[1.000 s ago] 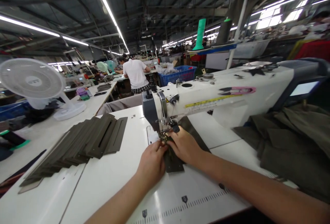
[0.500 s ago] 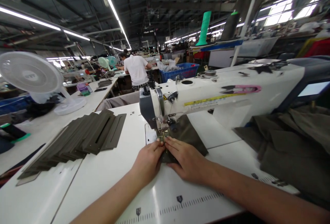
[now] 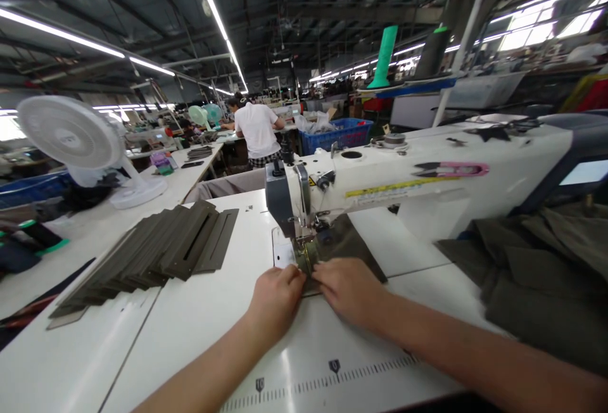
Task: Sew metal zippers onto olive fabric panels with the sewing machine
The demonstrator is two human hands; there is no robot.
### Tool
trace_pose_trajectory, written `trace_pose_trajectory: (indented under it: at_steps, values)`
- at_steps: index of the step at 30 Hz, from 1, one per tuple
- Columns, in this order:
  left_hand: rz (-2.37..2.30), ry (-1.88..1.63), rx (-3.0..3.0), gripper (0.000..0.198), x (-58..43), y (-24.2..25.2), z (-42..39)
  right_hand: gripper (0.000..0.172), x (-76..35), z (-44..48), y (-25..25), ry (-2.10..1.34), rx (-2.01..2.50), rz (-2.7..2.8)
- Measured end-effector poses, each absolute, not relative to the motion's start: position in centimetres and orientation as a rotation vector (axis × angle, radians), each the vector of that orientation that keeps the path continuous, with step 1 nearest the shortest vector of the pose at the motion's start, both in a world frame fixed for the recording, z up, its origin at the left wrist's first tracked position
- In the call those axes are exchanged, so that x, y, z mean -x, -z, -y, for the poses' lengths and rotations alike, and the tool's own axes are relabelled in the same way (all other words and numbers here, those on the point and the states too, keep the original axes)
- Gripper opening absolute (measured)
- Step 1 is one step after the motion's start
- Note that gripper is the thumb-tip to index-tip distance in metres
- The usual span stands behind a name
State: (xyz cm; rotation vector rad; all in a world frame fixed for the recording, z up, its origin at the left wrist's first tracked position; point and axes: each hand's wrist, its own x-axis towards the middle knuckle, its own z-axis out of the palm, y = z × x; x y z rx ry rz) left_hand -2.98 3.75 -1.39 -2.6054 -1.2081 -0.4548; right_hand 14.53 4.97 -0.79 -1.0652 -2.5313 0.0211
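Observation:
A white sewing machine (image 3: 403,178) stands on a white table (image 3: 199,330). Under its needle lies a dark olive fabric piece (image 3: 349,245). My left hand (image 3: 275,302) is closed, pinching the near edge of that piece just left of the presser foot. My right hand (image 3: 349,289) lies beside it, fingers pressed down on the same piece. Both hands touch at the fingertips right in front of the needle. Most of the near end of the fabric is hidden under my hands.
A fanned row of similar olive pieces (image 3: 152,251) lies to the left. A heap of olive cloth (image 3: 536,273) sits at right. Pink snips (image 3: 451,169) rest on the machine arm. A white fan (image 3: 76,144) stands far left. A person in a white shirt (image 3: 256,131) works behind.
The olive piece has fed away from me under the needle; less of it shows in front of my hands. Both hands stayed on it, now closer together.

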Motion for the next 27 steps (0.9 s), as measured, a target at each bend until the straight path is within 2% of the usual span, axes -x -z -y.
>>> trace_pose_trajectory:
  at_steps: [2,5,16,27]
  values:
    - [1.132,0.444,2.608,0.018,3.0,1.9,-3.4,0.029,-14.4,-3.9,3.0,0.284,0.944,2.423]
    - [1.107,0.443,2.619,0.019,3.1,2.2,-3.6,0.030,-14.2,-3.5,4.7,0.446,0.843,2.308]
    - [1.092,0.459,2.608,0.013,3.3,2.0,-6.2,0.024,-13.5,-6.4,4.4,0.504,0.776,2.305]
    - [1.113,0.707,2.644,0.020,4.3,2.9,-6.0,0.027,-14.3,-6.8,4.4,0.272,0.798,2.286]
